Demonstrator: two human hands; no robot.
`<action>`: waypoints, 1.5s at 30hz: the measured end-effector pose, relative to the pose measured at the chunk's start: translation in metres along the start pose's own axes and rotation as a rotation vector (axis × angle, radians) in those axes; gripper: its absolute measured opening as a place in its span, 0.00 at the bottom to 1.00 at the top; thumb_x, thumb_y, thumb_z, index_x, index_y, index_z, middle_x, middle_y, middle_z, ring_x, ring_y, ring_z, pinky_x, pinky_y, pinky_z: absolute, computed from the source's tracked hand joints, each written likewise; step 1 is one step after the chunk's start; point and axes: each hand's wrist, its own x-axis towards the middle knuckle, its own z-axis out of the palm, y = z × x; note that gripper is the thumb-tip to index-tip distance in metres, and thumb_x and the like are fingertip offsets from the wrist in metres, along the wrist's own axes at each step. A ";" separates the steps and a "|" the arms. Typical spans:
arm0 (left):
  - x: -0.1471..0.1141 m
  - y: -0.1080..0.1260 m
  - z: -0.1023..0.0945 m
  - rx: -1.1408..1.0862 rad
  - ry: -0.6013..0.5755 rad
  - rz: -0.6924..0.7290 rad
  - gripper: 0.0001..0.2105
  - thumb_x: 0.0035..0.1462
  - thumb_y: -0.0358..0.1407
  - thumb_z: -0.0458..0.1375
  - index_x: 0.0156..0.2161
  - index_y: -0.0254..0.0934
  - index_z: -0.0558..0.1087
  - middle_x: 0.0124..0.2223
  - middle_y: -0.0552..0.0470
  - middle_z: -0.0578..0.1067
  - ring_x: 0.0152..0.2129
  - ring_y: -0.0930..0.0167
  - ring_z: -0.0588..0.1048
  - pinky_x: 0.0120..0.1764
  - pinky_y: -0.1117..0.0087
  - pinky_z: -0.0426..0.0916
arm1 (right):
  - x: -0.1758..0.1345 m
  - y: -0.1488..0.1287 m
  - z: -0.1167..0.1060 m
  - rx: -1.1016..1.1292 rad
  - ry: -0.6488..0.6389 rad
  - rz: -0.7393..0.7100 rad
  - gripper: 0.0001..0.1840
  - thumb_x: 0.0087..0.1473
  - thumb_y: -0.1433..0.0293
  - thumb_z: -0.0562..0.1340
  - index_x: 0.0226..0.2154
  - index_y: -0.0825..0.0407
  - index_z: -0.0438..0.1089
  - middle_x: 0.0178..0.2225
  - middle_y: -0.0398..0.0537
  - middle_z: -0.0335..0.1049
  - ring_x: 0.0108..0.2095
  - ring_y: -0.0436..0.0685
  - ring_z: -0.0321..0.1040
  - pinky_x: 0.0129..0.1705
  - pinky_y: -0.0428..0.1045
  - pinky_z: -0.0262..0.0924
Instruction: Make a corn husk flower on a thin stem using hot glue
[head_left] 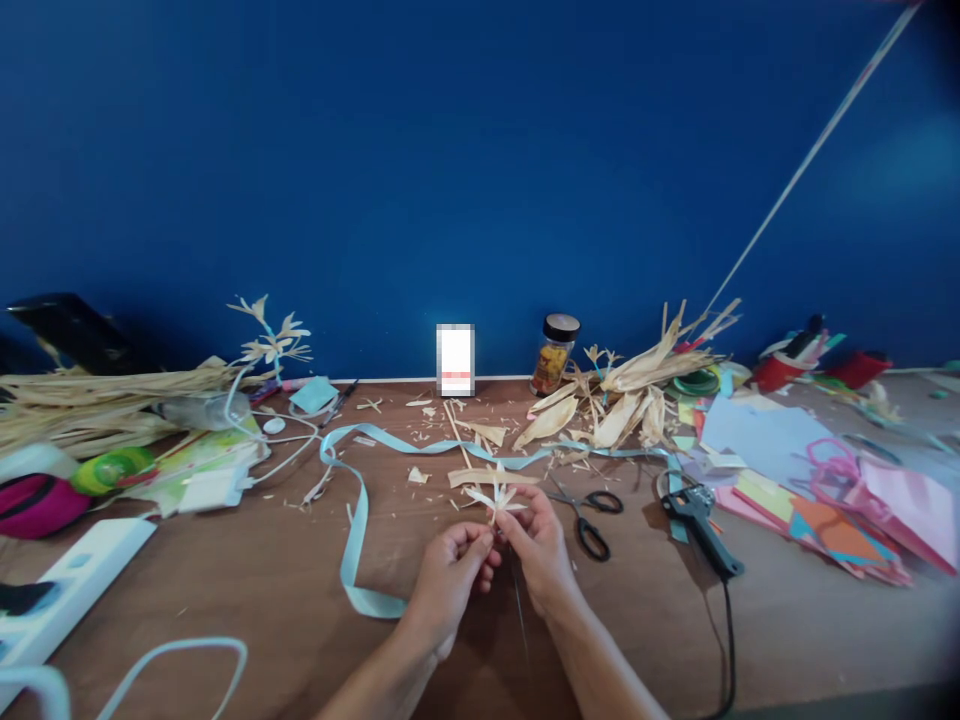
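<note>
Between my two hands is a small pale flower [495,497] made of dried husk strips, its petals pointing up and away from me. My right hand [538,548] pinches it near the petal base. My left hand [454,570] is closed just below, thumb and forefinger together at the flower's lower end; what exactly lies in that pinch is hidden. A thin dark wire or thread [519,605] hangs down beneath my right hand. Light blue ribbon [358,530] winds over the table behind and left of my hands. Black scissors [592,522] lie right of my right hand.
A glue gun [701,530] with its cord lies at right, beside coloured paper [765,440]. Dried husks [637,395] and a jar [555,355] stand behind. At left are a power strip [82,570], white cables, a husk bundle [112,395] and a finished-looking husk flower stem [276,345].
</note>
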 end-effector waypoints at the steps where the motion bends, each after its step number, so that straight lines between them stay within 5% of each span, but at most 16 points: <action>1: 0.000 -0.001 -0.001 0.006 -0.004 0.002 0.11 0.46 0.40 0.57 0.31 0.33 0.68 0.22 0.55 0.70 0.17 0.80 0.64 0.20 0.80 0.58 | 0.000 0.000 -0.001 0.011 -0.001 -0.005 0.18 0.44 0.68 0.63 0.38 0.50 0.56 0.24 0.40 0.68 0.22 0.48 0.64 0.25 0.44 0.59; 11: 0.004 -0.006 -0.011 0.099 0.039 0.105 0.12 0.43 0.41 0.59 0.31 0.34 0.71 0.26 0.53 0.72 0.20 0.76 0.67 0.25 0.76 0.63 | -0.003 0.000 -0.002 -0.002 -0.081 0.022 0.14 0.41 0.69 0.65 0.31 0.52 0.61 0.24 0.41 0.68 0.24 0.49 0.65 0.29 0.46 0.61; 16: 0.007 -0.008 -0.015 0.245 -0.010 0.207 0.12 0.45 0.40 0.57 0.31 0.32 0.73 0.21 0.55 0.69 0.19 0.76 0.65 0.25 0.76 0.60 | -0.004 0.000 0.000 -0.019 -0.072 0.026 0.13 0.42 0.67 0.64 0.32 0.52 0.62 0.25 0.43 0.70 0.25 0.50 0.66 0.29 0.47 0.61; 22: 0.007 -0.009 -0.012 0.175 -0.037 0.140 0.15 0.43 0.40 0.59 0.35 0.32 0.70 0.23 0.54 0.71 0.19 0.75 0.65 0.25 0.75 0.60 | -0.002 0.002 -0.002 -0.006 -0.011 0.013 0.12 0.43 0.67 0.63 0.32 0.53 0.63 0.23 0.41 0.67 0.24 0.48 0.63 0.26 0.43 0.57; 26: 0.004 -0.008 -0.011 0.266 -0.015 0.093 0.13 0.44 0.43 0.57 0.29 0.32 0.70 0.21 0.54 0.69 0.17 0.75 0.65 0.22 0.76 0.59 | 0.000 0.005 -0.004 0.028 0.010 0.016 0.11 0.42 0.68 0.64 0.31 0.53 0.64 0.23 0.40 0.65 0.23 0.46 0.60 0.24 0.41 0.55; 34: 0.000 -0.008 -0.014 0.501 0.080 0.353 0.12 0.49 0.42 0.52 0.30 0.34 0.71 0.25 0.51 0.72 0.23 0.71 0.67 0.27 0.74 0.60 | 0.000 0.007 -0.005 0.042 -0.003 0.036 0.13 0.42 0.67 0.64 0.33 0.53 0.64 0.25 0.42 0.66 0.24 0.47 0.60 0.26 0.42 0.56; 45: 0.000 -0.006 -0.013 0.509 0.041 0.372 0.11 0.51 0.40 0.51 0.32 0.35 0.72 0.29 0.49 0.74 0.26 0.69 0.70 0.32 0.72 0.63 | -0.004 0.002 -0.001 0.002 0.013 -0.016 0.15 0.42 0.68 0.63 0.34 0.51 0.60 0.23 0.39 0.64 0.23 0.47 0.61 0.27 0.43 0.58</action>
